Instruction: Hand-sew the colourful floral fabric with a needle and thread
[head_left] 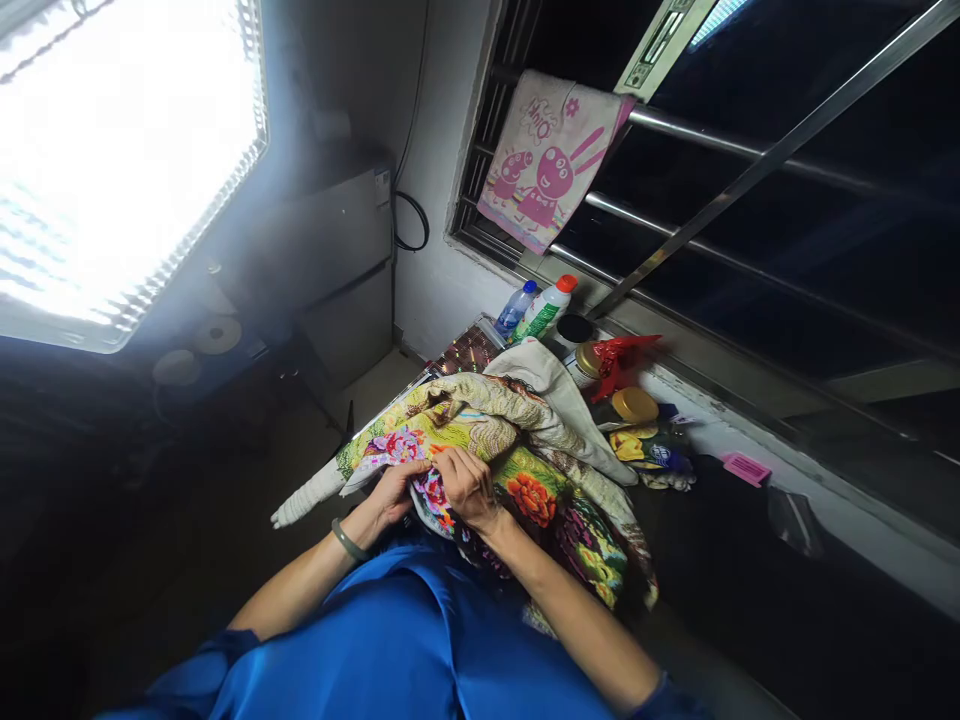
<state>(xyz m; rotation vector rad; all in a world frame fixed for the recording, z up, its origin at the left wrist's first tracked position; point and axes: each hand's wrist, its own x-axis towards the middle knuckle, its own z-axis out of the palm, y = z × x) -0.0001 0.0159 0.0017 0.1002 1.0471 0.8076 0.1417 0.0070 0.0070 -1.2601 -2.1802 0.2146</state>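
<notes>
A large floral cross-stitch cloth (534, 495) lies bunched over my lap and the table edge, with red, pink and green stitching. One end is a white rolled part (309, 496) jutting out to the left. My left hand (395, 492), with a bangle on its wrist, pinches the cloth's near edge between thumb and fingers. Close beside it, my right hand (466, 485) has its fingers curled on the same cloth, its fingertips almost touching the left thumb. Any needle or thread between the fingers is too small to make out.
Behind the cloth stand a blue-capped bottle (516, 307), a red-capped bottle (546, 308) and a gold-lidded jar (634, 404), near a red bag (624, 362). A pink towel (546, 170) hangs on the window bars. A bright lamp (127, 170) fills the upper left.
</notes>
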